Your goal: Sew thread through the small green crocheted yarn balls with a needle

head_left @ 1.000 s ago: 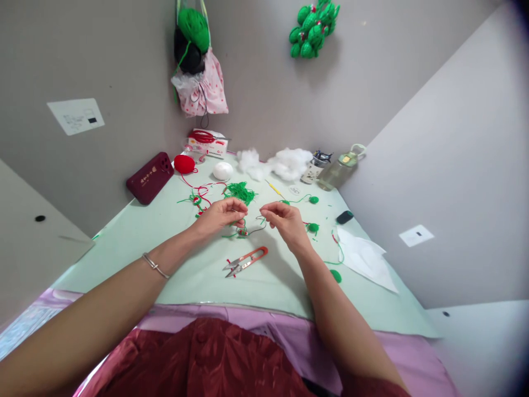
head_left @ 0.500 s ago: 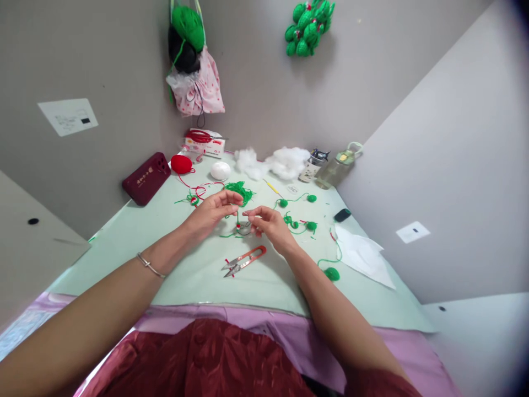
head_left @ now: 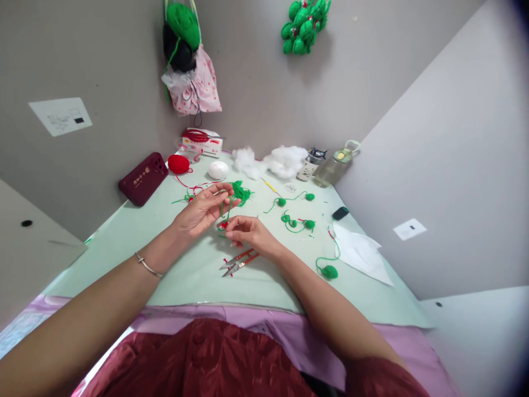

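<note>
Green yarn (head_left: 230, 210) hangs from the fingers of my left hand (head_left: 206, 205), which are pressed together around it, palm turned up. Just below and to the right, my right hand (head_left: 250, 234) is pinched beside a small red and white piece (head_left: 223, 225) with green yarn on it. The piece sits at my right fingertips, partly hidden. Orange-handled thread snips (head_left: 238, 263) lie on the pale green table under my right hand, over a bit of red yarn. Behind my left fingers is a tangle of green yarn (head_left: 243, 193).
Small green balls with yarn tails (head_left: 329, 272) and white paper (head_left: 361, 253) lie to the right. Along the back are a red yarn ball (head_left: 179, 164), white stuffing (head_left: 285, 161), a pen cup (head_left: 308, 167) and a bottle (head_left: 333, 167). A phone (head_left: 143, 179) leans at the left.
My right hand has moved left and down, partly covering the snips' handles. My left hand has turned palm up with green yarn at its fingers. The small red and white piece has shifted left.
</note>
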{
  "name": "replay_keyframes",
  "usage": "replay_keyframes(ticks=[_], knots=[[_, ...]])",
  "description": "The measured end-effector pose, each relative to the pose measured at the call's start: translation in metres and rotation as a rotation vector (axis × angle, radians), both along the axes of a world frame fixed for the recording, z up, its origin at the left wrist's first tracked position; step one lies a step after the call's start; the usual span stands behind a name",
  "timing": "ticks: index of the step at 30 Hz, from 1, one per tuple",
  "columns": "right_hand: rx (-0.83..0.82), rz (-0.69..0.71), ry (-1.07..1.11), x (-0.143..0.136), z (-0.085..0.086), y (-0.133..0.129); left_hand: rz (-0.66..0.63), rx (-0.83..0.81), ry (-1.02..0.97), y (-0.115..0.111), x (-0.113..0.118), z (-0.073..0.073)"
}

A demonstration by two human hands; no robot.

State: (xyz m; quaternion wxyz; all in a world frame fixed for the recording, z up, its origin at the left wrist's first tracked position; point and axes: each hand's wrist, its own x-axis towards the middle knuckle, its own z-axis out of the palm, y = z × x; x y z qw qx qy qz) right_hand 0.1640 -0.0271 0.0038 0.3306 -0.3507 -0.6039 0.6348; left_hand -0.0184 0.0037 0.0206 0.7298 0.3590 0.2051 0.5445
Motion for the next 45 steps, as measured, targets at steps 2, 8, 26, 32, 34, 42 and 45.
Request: replay_keyframes(ticks=[2,8,26,32,34,42,45], knots=[[0.007,-0.001,-0.043,0.000,-0.001,0.001,0.013,-0.012,-0.016,0.000,-0.001,0.002],[0.048,-0.132,0.020,0.007,0.003,0.005,0.031,0.042,0.007,0.003,-0.002,0.002],[0.039,-0.357,0.179,0.024,0.018,0.009,0.147,0.331,0.744,0.001,0.003,-0.008],[0.120,-0.362,0.107,0.023,0.018,0.008,0.094,0.414,0.791,-0.001,0.004,-0.006],[0.148,-0.351,0.094,0.023,0.019,0.008,0.048,0.391,0.786,-0.001,0.005,-0.007],[0.318,-0.246,-0.046,0.025,0.024,-0.001,-0.060,0.308,0.754,0.002,0.008,-0.014],[0.454,-0.181,-0.175,0.024,0.030,-0.007,-0.089,0.286,0.730,0.000,0.008,-0.012]])
